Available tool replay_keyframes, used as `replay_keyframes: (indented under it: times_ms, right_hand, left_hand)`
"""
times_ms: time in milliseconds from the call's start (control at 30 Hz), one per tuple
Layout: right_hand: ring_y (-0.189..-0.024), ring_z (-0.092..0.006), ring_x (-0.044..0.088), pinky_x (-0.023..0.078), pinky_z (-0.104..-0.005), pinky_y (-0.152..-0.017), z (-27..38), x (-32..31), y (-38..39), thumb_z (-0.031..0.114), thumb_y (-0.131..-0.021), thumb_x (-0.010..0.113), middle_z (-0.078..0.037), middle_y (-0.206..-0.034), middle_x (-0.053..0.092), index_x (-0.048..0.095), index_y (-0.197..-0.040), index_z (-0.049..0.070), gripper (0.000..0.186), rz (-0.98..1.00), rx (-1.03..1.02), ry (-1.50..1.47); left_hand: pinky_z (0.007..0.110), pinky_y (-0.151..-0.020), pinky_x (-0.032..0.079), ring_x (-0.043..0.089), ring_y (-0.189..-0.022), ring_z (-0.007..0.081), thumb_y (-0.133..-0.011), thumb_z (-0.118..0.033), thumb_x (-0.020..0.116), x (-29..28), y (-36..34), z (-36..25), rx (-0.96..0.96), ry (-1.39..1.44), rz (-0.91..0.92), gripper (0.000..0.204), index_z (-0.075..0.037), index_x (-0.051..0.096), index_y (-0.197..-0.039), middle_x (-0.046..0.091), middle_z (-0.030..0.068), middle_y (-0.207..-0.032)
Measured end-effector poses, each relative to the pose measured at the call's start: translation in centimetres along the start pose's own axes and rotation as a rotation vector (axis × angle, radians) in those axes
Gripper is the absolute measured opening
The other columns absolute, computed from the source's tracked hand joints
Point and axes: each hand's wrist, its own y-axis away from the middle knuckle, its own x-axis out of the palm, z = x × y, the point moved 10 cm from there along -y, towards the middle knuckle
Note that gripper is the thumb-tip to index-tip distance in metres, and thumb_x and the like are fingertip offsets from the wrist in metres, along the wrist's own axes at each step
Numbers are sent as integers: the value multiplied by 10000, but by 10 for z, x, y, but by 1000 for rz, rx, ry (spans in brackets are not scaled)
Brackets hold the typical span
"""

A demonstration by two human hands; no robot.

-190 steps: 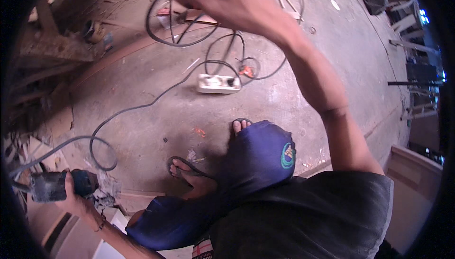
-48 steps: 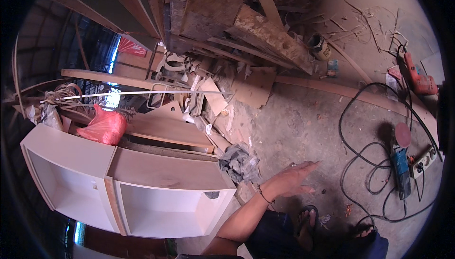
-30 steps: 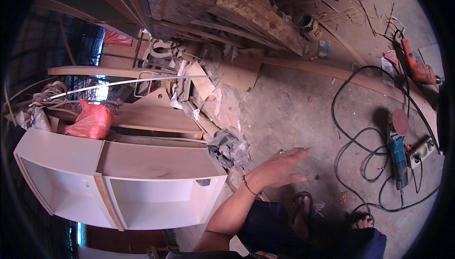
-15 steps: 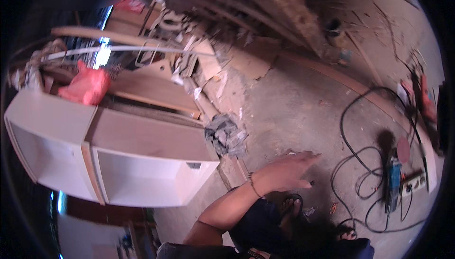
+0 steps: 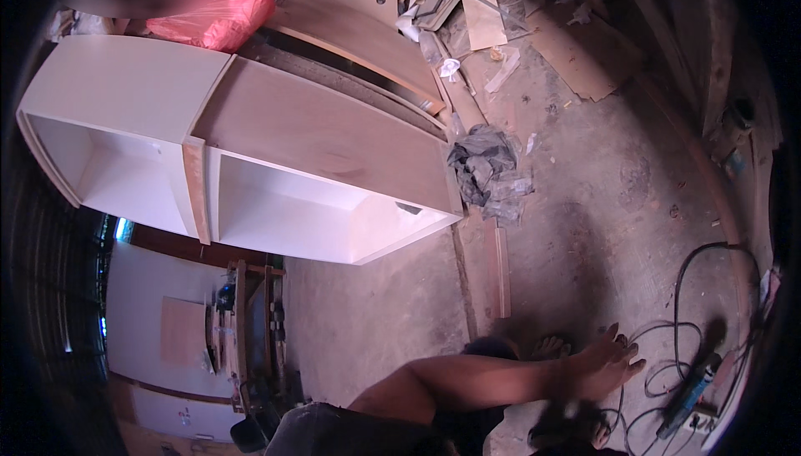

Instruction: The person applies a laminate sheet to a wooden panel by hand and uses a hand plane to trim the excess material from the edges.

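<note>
My left hand [image 5: 605,366] reaches across at the lower right with its fingers apart and nothing in them. It is over the floor by my feet [image 5: 551,347], nearest to looping black cables [image 5: 682,322]. A blue and black angle grinder [image 5: 692,391] with a dark red disc lies at the right, beside a white power strip [image 5: 702,418]. My right hand is out of sight. At the upper left stand two pale box cabinets [image 5: 317,131] with open white insides.
A pink plastic bag [image 5: 213,14] sits behind the cabinets, among offcut boards [image 5: 484,14]. Crumpled grey plastic [image 5: 484,164] lies by the cabinets' corner, cardboard [image 5: 588,60] at the upper right. A white panel [image 5: 142,289] and wooden frame [image 5: 242,331] are at the lower left.
My left hand held a black power tool earliest; now it is empty and has moved rightward. The view has turned toward the cabinets, and my right arm has left it.
</note>
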Motion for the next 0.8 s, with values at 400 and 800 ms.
replay_keyframes:
  times_ms: [400,800]
  right_hand:
    - [-826,-309,679,525,-443,-708,280,-385,88,210,-984,617,-145,-891,676,655,-1058,43,187,-531,-183,-328]
    - [-734,-157,740,612,-365,-700,320,-368,414,295,-828,733,-97,-724,733,774,-918,105,214,-40,376,-393]
  left_hand:
    - [484,-1044,476,604,-1218,379,-901,-178,699,-37,184,18,-257,547,-213,364,-70,649,-1244,620,200,-1322]
    - [494,-961,515,682,-1047,379,-867,-403,620,-190,382,-12,-457,693,102,434,-63,724,-1116,723,195,-1097]
